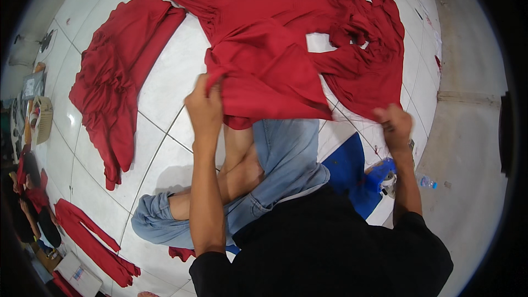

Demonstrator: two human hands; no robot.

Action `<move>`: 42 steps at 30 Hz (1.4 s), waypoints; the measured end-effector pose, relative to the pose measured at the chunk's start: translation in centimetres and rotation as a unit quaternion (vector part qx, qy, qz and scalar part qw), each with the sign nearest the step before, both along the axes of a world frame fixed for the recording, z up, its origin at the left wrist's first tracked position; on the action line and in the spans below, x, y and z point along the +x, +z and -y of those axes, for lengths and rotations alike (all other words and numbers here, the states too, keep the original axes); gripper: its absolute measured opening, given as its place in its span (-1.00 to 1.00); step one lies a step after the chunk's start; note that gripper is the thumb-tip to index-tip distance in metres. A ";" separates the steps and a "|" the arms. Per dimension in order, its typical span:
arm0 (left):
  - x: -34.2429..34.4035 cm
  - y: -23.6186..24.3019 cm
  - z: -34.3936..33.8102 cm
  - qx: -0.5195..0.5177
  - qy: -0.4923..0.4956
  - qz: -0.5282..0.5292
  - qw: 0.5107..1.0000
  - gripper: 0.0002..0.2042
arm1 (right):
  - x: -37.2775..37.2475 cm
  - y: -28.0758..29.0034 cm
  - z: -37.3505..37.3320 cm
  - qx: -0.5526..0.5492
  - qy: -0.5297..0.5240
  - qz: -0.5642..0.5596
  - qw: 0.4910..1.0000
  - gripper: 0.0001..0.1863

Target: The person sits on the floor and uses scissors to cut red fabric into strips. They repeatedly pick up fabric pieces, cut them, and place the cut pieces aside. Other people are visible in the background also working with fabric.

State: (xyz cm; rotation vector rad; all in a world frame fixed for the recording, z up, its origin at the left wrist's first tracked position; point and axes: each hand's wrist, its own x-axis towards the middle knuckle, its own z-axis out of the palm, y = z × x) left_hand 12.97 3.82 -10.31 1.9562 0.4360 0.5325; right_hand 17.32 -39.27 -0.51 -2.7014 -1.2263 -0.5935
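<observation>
Floor: big white shiny tiles (168, 91) with thin dark lines between them, spread over most of the frame, bending near the rim
Wall side: a pale grey, stained surface (473, 49) fills the right of the frame
Big red cloth: this red cloth (264, 71) lies on the tiles from the top middle down to the middle of the frame, full of soft folds, its low edge just above the legs
Left hand: the left hand (206, 102), left of the middle, has its fingers pinching the left edge of the red cloth
Right hand: the right hand (395, 122), right of the middle, is blurry with curled fingers, near a bunched red garment (368, 49); I cannot tell if it pinches anything
More red: a wrinkly red heap (118, 71) at the upper left, and a long red piece (91, 239) at the lower left
Legs: blue jeans (286, 148), folded on the floor, low in the middle
By the right arm: a flat blue sheet (352, 173) and a clear bottle (426, 181) with a blue cap
Left rim: a cream basket (44, 121), and below it another person's arm (30, 214)
Bottom left corner: a white box (77, 275)
</observation>
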 end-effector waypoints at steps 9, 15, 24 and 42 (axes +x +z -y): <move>-3.6 -1.8 -3.8 -0.079 -0.003 -0.014 0.997 -0.79 | 0.6 5.8 38.9 0.506 -0.593 -0.081 0.621 -0.54; -5.6 -4.0 -5.2 -0.139 0.026 -0.041 0.989 -0.78 | -15.6 5.1 56.0 0.169 -0.804 -0.187 0.539 -0.59; -7.3 -1.9 -4.7 -0.132 -0.022 -0.037 0.990 -0.78 | -33.3 -4.8 54.8 -0.064 -0.838 -0.275 0.467 -0.61; -18.9 8.2 -5.1 -0.058 0.156 -0.254 0.953 -0.65 | -15.7 -2.0 45.2 -0.278 -0.682 -0.039 0.675 -0.57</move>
